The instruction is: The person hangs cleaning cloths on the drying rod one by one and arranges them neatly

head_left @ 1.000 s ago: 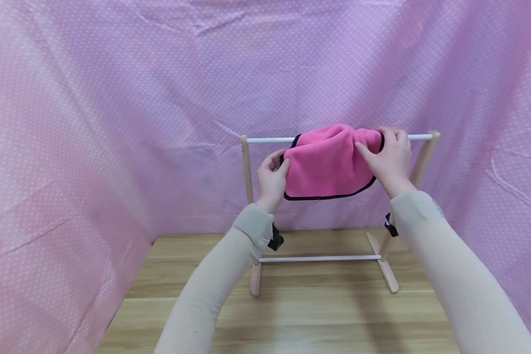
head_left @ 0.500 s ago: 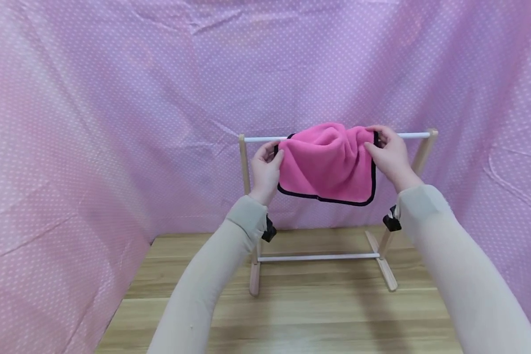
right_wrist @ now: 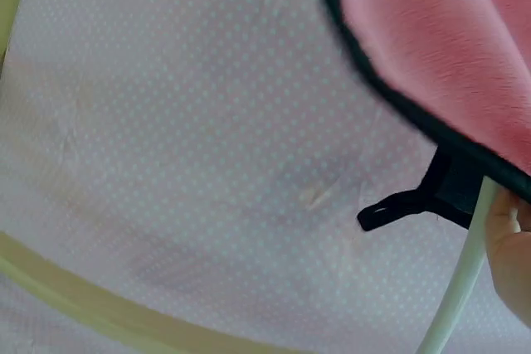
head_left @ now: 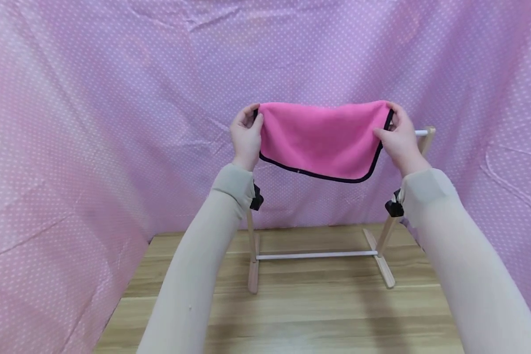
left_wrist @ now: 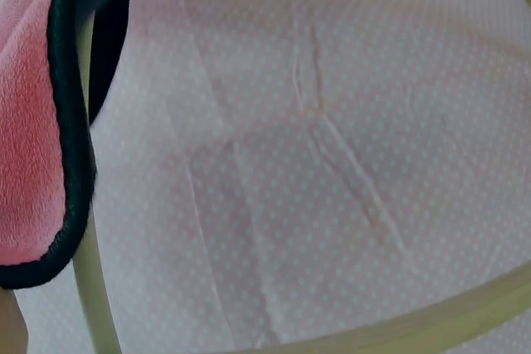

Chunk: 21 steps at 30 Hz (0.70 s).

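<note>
Since a second ago we have lifted the cloth (head_left: 320,140) off the rack (head_left: 426,140) and pulled it out flat; before, it sat bunched over the top bar, and now it hangs stretched between our hands, above and in front of that bar.

Our left hand (head_left: 246,136) pinches the cloth's upper left corner, thumb in front and fingers curled behind. Our right hand (head_left: 396,137) pinches the upper right corner the same way. The top edge runs nearly straight from hand to hand, and the black-trimmed lower edge sags in a shallow curve below it.

The cloth hides most of the rack's top bar; only its right end shows, just beside our right hand. The rack's left post sits behind our left sleeve (head_left: 194,275), and its lower bar and feet rest on the wood table (head_left: 292,314), well below the cloth.

In the left wrist view the cloth's black edge (left_wrist: 70,122) curves down close to the lens. In the right wrist view the cloth (right_wrist: 448,47) fills the upper right corner, with a small black loop (right_wrist: 415,201) hanging from its trim.

A dotted pink sheet (head_left: 93,123) drapes behind and around the rack.
</note>
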### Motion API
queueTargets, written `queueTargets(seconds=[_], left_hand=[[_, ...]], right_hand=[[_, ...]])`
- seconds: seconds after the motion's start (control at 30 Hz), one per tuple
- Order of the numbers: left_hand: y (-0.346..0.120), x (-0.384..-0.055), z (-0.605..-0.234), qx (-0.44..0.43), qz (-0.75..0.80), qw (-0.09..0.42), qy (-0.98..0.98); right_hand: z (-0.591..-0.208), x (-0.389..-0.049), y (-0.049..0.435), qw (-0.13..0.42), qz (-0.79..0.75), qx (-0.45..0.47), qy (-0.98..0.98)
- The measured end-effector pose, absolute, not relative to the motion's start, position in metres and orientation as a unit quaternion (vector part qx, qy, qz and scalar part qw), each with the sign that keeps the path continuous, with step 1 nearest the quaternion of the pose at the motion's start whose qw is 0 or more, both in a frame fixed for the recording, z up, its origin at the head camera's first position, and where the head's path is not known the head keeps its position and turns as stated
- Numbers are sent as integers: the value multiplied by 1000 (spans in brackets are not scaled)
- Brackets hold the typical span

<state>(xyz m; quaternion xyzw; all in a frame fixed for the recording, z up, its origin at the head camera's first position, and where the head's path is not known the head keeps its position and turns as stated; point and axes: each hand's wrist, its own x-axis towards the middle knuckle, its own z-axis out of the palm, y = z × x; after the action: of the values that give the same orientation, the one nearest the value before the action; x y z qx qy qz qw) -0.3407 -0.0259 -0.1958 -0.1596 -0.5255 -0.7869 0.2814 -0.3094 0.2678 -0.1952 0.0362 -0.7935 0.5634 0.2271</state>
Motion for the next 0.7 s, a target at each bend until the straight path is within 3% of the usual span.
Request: queueTargets(seconds=[0.17,0.4,0.7], left_hand=[[-30,-348,-191,-162,-793,276,-518],[-37,-344,-198,-93,-781,218,-577],[-39,-332,-211,-90,-724,227,-645]], right_hand=[[-194,-314,271,229,566,23,-792],[-193,-310,274,187,461,-19,-867],[-222,-303,281,278,415,-2,-866]])
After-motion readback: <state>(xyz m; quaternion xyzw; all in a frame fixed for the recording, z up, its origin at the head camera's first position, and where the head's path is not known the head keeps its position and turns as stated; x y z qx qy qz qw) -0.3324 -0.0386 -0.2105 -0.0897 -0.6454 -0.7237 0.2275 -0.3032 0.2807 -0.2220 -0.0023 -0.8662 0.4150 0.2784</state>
